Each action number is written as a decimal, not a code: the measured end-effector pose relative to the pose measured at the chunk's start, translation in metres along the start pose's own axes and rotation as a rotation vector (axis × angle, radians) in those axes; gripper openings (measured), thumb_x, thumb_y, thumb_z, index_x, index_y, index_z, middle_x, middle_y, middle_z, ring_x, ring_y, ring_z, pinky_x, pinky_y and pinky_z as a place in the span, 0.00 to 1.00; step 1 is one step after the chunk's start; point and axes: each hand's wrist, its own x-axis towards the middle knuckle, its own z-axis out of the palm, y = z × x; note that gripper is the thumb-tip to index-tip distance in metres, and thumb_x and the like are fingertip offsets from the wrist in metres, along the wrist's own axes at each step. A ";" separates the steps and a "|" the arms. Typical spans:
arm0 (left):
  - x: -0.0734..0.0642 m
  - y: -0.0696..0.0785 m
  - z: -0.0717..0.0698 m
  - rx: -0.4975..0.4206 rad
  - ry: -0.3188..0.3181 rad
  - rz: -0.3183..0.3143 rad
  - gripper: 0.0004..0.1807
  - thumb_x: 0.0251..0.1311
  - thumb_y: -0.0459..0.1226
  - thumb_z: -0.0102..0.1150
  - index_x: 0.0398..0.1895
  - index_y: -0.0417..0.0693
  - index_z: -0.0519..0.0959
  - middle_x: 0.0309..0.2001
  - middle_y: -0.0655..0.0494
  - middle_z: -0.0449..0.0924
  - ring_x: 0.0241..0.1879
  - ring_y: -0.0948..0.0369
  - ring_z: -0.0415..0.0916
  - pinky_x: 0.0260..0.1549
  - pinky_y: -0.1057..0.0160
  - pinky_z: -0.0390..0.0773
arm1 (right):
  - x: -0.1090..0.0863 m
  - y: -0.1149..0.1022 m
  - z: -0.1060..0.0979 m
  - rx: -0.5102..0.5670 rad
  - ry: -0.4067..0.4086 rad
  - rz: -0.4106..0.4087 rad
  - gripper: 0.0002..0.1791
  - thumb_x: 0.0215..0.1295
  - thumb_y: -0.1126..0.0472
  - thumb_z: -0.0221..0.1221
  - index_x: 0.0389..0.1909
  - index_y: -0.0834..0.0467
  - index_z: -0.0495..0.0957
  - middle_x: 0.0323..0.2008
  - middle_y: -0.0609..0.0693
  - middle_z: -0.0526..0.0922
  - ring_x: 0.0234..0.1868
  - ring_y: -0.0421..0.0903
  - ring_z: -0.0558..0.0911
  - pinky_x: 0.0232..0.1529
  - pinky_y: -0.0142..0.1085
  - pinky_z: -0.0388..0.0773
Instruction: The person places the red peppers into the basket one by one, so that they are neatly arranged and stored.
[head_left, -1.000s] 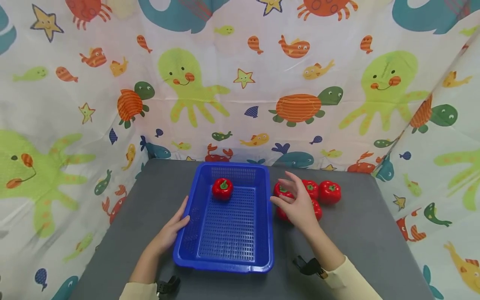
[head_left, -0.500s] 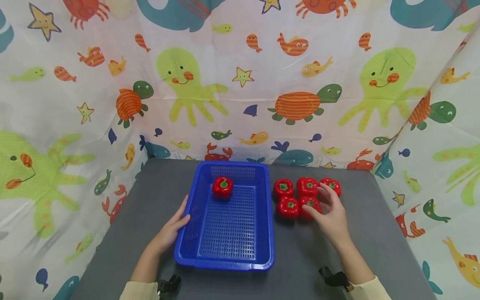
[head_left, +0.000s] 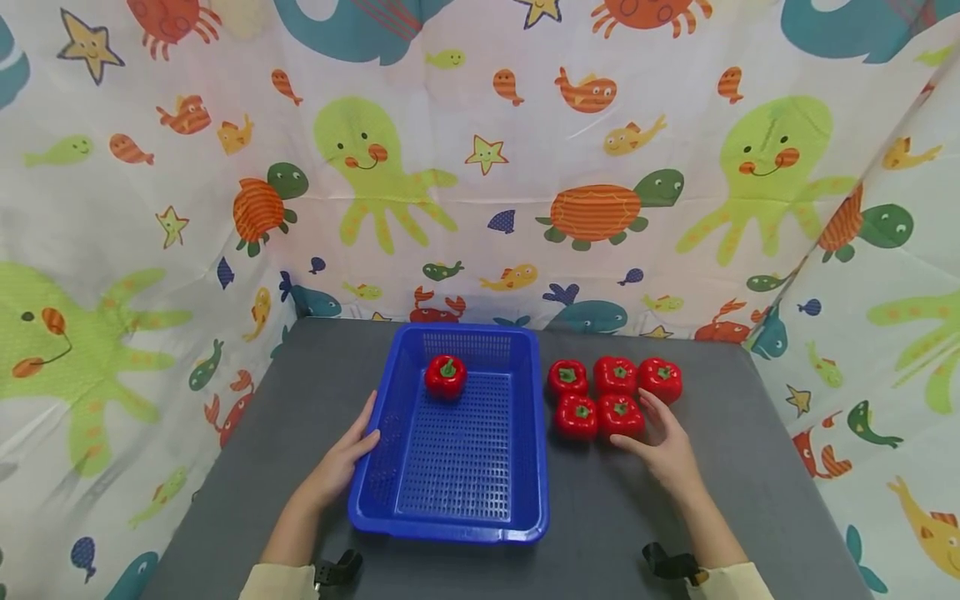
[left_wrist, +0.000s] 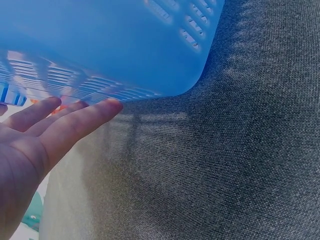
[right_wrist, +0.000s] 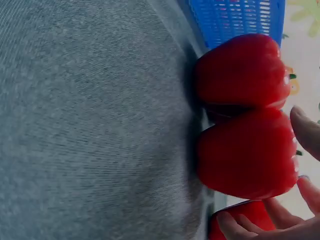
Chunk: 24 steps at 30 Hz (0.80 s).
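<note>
A blue plastic basket (head_left: 450,537) stands on the table with one red bell pepper (head_left: 446,377) inside, near its far end. My left hand (head_left: 335,471) rests against the basket's left side; the left wrist view shows its fingers (left_wrist: 75,125) extended at the slotted outer wall. Right of the basket, several red bell peppers stand together in two rows. My right hand (head_left: 670,454) is spread around the right side of the near-right bell pepper (head_left: 620,417), thumb in front and fingers behind. In the right wrist view, that bell pepper (right_wrist: 247,155) lies between thumb and fingers, without a clear grip.
Other red bell peppers adjoin it: one at near left (head_left: 576,417), and a back row of left (head_left: 567,377), middle (head_left: 615,375) and right (head_left: 661,380). A curtain (head_left: 480,275) printed with sea animals borders the grey table (head_left: 720,467).
My right hand has moved right and toward me, from over the left peppers to beside the near-right one. It has shifted slightly nearer over the last half second. The left hand stays put.
</note>
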 end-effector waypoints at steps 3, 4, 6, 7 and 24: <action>0.000 -0.001 0.000 0.018 -0.001 0.001 0.31 0.75 0.45 0.33 0.74 0.75 0.35 0.77 0.63 0.31 0.74 0.45 0.42 0.63 0.39 0.61 | 0.003 0.013 0.002 0.022 -0.021 0.010 0.49 0.52 0.50 0.69 0.73 0.42 0.52 0.72 0.52 0.58 0.71 0.57 0.57 0.62 0.58 0.65; 0.000 -0.001 0.000 0.026 -0.005 0.008 0.32 0.75 0.45 0.33 0.74 0.74 0.35 0.77 0.62 0.30 0.74 0.44 0.41 0.63 0.38 0.61 | 0.003 0.014 0.002 0.029 -0.024 0.012 0.49 0.52 0.51 0.69 0.73 0.42 0.52 0.71 0.53 0.58 0.71 0.58 0.58 0.62 0.58 0.64; 0.000 -0.001 -0.001 0.043 -0.009 0.009 0.32 0.75 0.45 0.33 0.74 0.75 0.34 0.77 0.63 0.29 0.74 0.44 0.38 0.64 0.38 0.59 | 0.003 0.017 0.003 0.035 -0.023 0.021 0.49 0.53 0.50 0.69 0.73 0.42 0.53 0.71 0.54 0.59 0.70 0.58 0.59 0.62 0.57 0.65; 0.000 -0.001 -0.001 0.045 -0.011 0.010 0.31 0.75 0.45 0.32 0.74 0.75 0.34 0.77 0.63 0.29 0.74 0.44 0.38 0.64 0.38 0.58 | 0.003 0.018 0.003 0.029 -0.017 0.029 0.48 0.53 0.49 0.69 0.73 0.42 0.53 0.70 0.55 0.59 0.70 0.59 0.60 0.62 0.56 0.66; 0.001 0.001 0.000 0.029 0.004 -0.001 0.31 0.74 0.46 0.33 0.74 0.75 0.36 0.77 0.64 0.31 0.74 0.45 0.40 0.64 0.38 0.57 | -0.002 0.024 -0.001 0.006 0.056 0.130 0.49 0.51 0.40 0.67 0.71 0.48 0.55 0.69 0.54 0.63 0.67 0.56 0.66 0.51 0.33 0.79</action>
